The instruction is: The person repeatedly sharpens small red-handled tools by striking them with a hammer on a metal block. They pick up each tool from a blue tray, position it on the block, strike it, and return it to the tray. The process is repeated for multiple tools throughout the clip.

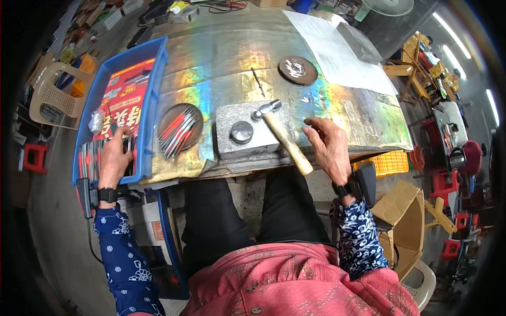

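My left hand (115, 158) reaches into the blue tray (161, 68), its fingers and thumb curled round some slim dark pieces; the fingertips are partly hidden. Beside it, a packed row of slim red, black and silver pieces (90, 158) fills the tray's near end. My right hand (329, 145) hovers at the table's near edge, fingers loosely bent and apart, with nothing seen in it. Just left of it lies a hammer (284, 138), its head on a grey stone block (232, 113) and its wooden handle jutting past the edge. A round dark disc (241, 132) sits on the block.
Between tray and block, a round brown dish (196, 118) holds several slim red and silver pieces (178, 131). A thin pointed tool (258, 82) lies beyond the block. Farther right are a brown dish of small bits (284, 66) and white paper (337, 58). An open cardboard box (406, 210) stands below right.
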`<state>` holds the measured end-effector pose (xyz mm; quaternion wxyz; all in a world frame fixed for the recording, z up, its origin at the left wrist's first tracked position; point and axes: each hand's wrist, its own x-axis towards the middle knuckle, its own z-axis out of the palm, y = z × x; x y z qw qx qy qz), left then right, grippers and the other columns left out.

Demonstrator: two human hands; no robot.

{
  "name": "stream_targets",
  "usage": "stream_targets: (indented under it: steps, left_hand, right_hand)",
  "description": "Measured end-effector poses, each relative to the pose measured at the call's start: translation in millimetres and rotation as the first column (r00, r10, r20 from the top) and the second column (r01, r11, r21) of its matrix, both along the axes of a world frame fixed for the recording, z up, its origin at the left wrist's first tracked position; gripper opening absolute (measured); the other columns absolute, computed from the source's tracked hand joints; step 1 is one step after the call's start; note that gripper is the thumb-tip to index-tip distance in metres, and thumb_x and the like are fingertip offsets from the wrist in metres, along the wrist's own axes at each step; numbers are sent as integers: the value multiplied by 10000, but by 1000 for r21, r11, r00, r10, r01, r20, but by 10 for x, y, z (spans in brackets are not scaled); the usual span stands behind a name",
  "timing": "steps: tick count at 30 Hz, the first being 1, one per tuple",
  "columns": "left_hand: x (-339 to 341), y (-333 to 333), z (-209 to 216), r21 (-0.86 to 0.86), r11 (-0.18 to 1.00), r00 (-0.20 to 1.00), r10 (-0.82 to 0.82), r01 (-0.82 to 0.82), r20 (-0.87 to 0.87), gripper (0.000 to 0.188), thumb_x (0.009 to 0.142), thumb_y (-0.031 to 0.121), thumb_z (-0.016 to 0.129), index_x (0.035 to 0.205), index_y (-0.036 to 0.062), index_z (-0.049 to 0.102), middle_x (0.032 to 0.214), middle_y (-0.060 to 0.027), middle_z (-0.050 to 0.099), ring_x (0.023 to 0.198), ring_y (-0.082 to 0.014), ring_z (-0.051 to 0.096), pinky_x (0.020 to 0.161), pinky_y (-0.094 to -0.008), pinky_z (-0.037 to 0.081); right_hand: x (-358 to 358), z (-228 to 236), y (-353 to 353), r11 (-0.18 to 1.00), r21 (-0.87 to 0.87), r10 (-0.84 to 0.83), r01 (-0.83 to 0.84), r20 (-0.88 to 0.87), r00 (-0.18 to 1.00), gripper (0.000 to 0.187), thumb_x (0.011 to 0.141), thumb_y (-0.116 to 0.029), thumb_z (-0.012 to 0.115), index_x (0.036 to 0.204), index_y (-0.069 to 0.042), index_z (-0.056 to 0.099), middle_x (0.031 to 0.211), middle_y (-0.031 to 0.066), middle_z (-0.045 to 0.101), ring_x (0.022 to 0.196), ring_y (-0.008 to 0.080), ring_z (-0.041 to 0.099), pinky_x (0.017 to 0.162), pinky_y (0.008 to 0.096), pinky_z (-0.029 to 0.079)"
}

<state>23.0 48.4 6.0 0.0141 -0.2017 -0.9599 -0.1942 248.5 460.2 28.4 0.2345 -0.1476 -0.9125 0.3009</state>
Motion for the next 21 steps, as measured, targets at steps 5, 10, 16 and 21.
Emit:
stream_targets:
  steps: [5,10,16,21]
  left_hand:
    - [-73,-74,1,50,998,1000,-27,26,15,125,677,0,667,753,-12,569,611,-125,555,581,-208,568,569,-326,454]
    - [-26,-79,-4,221,975,998,45,-37,-32,97,768,49,650,787,-7,573,606,-64,511,562,-123,480,536,-297,399]
    - [255,206,385,602,798,986,75,28,-146,70,914,49,618,959,0,597,727,60,493,642,-6,410,551,-181,325]
    - [508,602,623,751,660,1000,-18,7,7,100,922,56,622,1008,4,614,766,34,581,626,4,449,540,-153,336]
  right_hand:
    - [-234,-80,430,990,141,-37,23,94,995,219,866,-183,634,997,-11,671,853,204,646,761,365,626,700,431,492]
    - [-484,-278,650,939,343,-59,-12,196,979,224,845,-127,631,1061,-78,661,889,157,608,811,347,617,724,434,489]
    - [-674,-472,800,877,476,-8,-66,151,989,180,824,-81,619,997,-90,670,873,137,577,834,349,596,713,430,484]
    - [-821,-565,859,845,515,102,-141,104,989,115,768,-129,542,743,-22,577,799,166,538,809,372,576,678,458,466]
